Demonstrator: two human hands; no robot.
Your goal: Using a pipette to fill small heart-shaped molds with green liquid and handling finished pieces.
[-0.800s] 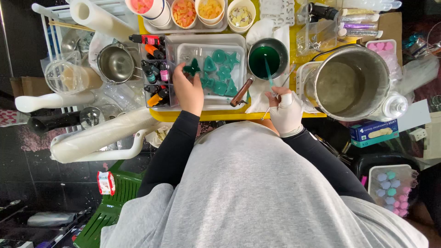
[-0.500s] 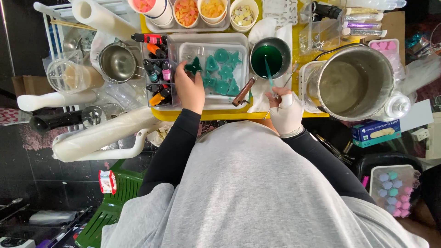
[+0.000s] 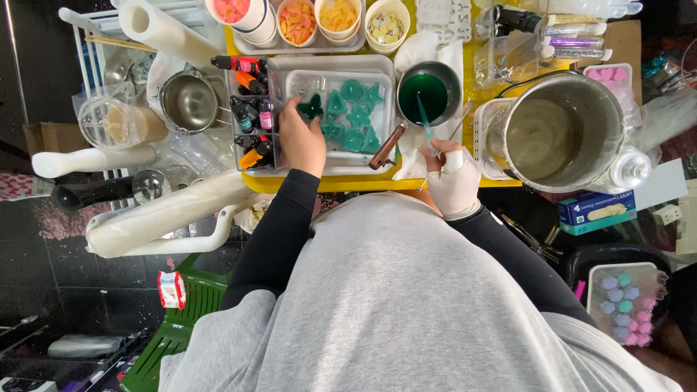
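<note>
Risk of green drips on the white cloth [image 3: 417,141] if the dropper [image 3: 425,123], pinched in the gloved right hand [image 3: 454,178] over the pot of green liquid [image 3: 428,94], tilts; left hand [image 3: 301,141] open, resting on the mould tray [image 3: 348,109].

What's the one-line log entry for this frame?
left hand: on mould tray, by teal butterfly piece | right hand: gloved, holding thin stick over pot of green liquid

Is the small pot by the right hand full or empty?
Partly full: the small pot holds dark green liquid below its rim, with a stirring stick dipped in, held by the right hand.
</note>
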